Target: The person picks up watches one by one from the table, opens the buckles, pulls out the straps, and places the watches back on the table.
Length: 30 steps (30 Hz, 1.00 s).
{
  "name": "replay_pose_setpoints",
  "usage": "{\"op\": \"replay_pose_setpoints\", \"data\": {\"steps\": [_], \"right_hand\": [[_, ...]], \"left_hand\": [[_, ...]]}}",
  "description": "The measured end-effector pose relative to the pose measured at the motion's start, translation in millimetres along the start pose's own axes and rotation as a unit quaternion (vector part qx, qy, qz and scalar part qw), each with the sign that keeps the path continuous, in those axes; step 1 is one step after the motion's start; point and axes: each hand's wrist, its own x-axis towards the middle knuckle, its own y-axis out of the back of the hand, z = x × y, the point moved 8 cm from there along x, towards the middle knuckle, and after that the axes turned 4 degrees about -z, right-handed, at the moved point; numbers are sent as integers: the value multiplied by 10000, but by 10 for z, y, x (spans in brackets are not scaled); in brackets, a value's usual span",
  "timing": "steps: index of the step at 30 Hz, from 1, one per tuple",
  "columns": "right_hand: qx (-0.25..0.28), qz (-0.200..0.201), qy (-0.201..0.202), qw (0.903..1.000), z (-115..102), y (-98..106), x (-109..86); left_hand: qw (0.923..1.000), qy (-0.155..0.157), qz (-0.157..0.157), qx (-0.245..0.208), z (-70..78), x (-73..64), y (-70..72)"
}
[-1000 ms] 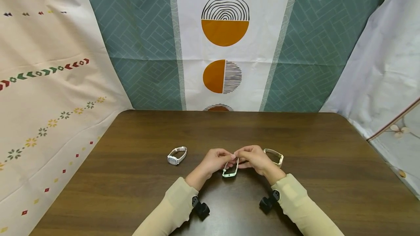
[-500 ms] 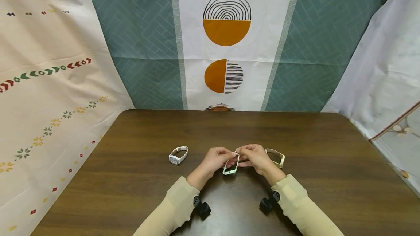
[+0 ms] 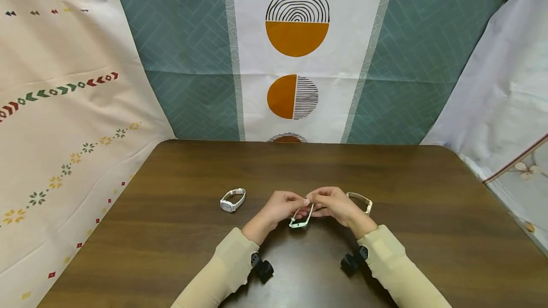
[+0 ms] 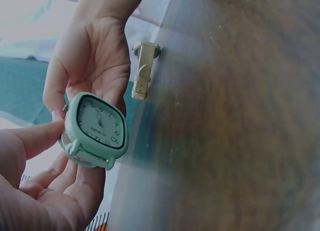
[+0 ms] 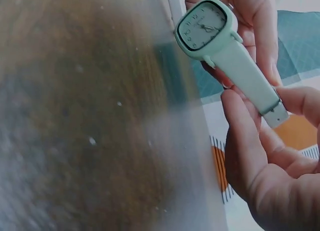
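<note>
A mint-green wristwatch (image 3: 298, 225) with a rounded-square dial hangs from both hands above the table's middle. My left hand (image 3: 280, 209) and right hand (image 3: 336, 207) meet at the strap ends, pinching them between thumb and fingers. In the left wrist view the watch's dial (image 4: 101, 122) faces the camera, with the crown at its side. The right wrist view shows the pale strap (image 5: 245, 73) running down to a buckle (image 5: 272, 108) beside the right thumb and fingers. Fingertips partly hide the strap ends, so I cannot tell whether they are fastened.
On the brown wooden table (image 3: 192, 246), a white wristwatch (image 3: 232, 200) lies to the left of the hands. Behind the right hand is a beige wristwatch (image 3: 361, 199), partly covered by it. Patterned cloth (image 3: 192, 61) hangs at the back and both sides.
Both hands keep their pinch on the mint-green watch and barely move. The right wrist shifts slightly right, covering more of the beige watch. The head view tilts a little.
</note>
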Motion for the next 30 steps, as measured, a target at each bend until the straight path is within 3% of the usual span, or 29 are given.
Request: {"op": "replay_pose_setpoints", "data": {"steps": [5, 15, 30], "right_hand": [[-219, -179, 107, 9995, -30, 11, 5], [-214, 560, 200, 9980, -57, 24, 5], [322, 1062, 327, 9933, -21, 60, 25]], "left_hand": [[10000, -12, -57, -5, 15, -23, -4], [9998, 54, 59, -167, 15, -18, 13], [9986, -4, 160, -506, 2, 0, 45]]}}
